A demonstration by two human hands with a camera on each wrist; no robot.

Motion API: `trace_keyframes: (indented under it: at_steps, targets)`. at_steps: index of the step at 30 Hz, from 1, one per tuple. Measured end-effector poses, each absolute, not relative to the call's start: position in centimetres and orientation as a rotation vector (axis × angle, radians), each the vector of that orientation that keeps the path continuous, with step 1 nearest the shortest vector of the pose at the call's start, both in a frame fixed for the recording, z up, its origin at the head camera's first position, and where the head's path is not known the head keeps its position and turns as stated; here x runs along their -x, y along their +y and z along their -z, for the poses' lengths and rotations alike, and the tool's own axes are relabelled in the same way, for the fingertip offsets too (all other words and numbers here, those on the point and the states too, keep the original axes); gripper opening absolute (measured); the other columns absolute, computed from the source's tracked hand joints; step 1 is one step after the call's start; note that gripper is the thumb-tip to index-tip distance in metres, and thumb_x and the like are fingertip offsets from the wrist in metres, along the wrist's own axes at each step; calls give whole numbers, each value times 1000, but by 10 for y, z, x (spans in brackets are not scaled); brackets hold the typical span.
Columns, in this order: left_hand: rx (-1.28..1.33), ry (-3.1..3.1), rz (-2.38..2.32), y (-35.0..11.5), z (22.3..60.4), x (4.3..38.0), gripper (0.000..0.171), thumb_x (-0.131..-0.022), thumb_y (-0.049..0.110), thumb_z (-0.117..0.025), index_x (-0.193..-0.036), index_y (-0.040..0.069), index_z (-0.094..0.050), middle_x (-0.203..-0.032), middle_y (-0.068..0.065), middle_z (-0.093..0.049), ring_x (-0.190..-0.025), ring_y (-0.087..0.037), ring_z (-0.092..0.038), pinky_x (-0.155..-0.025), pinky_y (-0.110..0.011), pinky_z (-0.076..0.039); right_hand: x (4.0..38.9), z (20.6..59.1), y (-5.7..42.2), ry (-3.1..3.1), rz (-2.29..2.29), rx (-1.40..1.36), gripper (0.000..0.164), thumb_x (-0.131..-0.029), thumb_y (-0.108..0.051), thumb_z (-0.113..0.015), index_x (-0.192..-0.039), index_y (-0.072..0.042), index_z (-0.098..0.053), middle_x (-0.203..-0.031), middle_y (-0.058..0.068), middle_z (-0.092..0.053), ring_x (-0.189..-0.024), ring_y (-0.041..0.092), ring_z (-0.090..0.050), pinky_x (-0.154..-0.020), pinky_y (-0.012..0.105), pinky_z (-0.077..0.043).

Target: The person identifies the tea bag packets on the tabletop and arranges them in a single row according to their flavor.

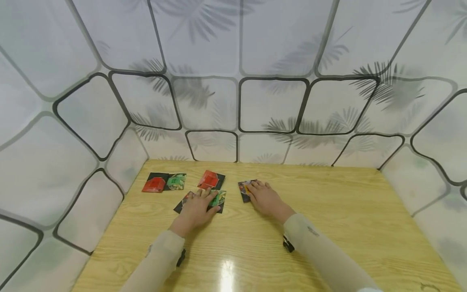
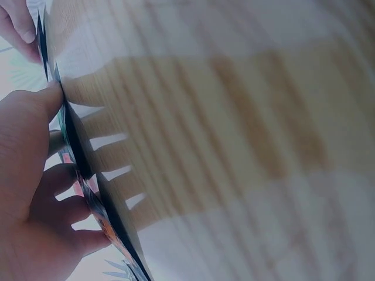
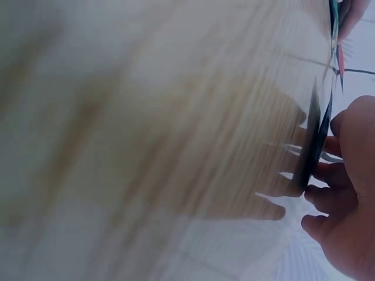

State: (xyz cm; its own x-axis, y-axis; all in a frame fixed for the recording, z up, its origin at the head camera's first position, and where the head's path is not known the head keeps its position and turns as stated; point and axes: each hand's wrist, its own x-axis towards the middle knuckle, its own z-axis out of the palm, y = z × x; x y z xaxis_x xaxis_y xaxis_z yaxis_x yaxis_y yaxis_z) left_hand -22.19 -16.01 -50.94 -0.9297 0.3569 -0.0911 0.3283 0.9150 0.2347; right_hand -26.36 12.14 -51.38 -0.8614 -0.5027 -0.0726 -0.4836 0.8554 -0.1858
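Note:
My left hand (image 1: 196,209) rests with spread fingers on a thin dark card-like piece with a green print (image 1: 218,198) and another dark piece (image 1: 178,207), which it partly covers. In the left wrist view, that hand's fingers (image 2: 64,211) touch the flat pieces from above. Farther right, my right hand (image 1: 265,199) lies on a similar dark piece (image 1: 243,192) with an orange patch, its fingertips over the top. The right wrist view shows this piece (image 3: 316,143) edge-on beneath the fingers. Just beyond the left hand lies a piece with a red print (image 1: 210,179).
At the table's far left, a red-printed piece (image 1: 155,183) and a green-printed piece (image 1: 176,182) lie side by side. The wood-grain table (image 1: 328,202) meets patterned fabric walls (image 1: 266,105) at the back and both sides. Light glares off the near edge.

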Motion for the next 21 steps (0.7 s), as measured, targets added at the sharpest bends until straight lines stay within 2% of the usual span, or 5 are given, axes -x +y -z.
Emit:
trace_keyframes:
  at_steps: [9, 21]
  targets:
    - [-529, 2947, -346, -161, 511, 222, 63, -108, 51, -54, -163, 22, -43, -170, -15, -36, -153, -51, -36, -119, -77, -29, 248, 517, 141, 2982, 351, 786, 51, -113, -31, -48, -156, -4, -51, -156, 22, -54, -149, 46, -46, -123, 67, -31]
    - [-534, 2947, -348, -162, 511, 222, 64, -108, 51, -54, -163, 22, -42, -170, -15, -35, -154, -50, -36, -121, -75, -27, 227, 515, 183, 3027, 413, 762, 49, -111, -26, -53, -152, 2, -53, -153, 27, -56, -146, 49, -48, -121, 68, -34]
